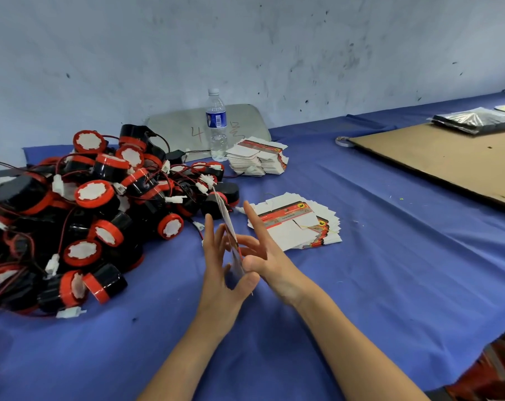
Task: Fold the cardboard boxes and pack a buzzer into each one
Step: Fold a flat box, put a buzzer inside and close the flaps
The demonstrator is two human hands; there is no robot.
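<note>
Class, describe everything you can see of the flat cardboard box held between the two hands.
The flat box is thin printed card, white with a red edge, not yet folded. It is held tilted, nearly edge-on to the camera, above the blue tablecloth. The left hand and right hand pinch its lower part; its top end is free.

Scuffed grey wall (245, 39) behind blue-clothed table (390, 256).
</note>
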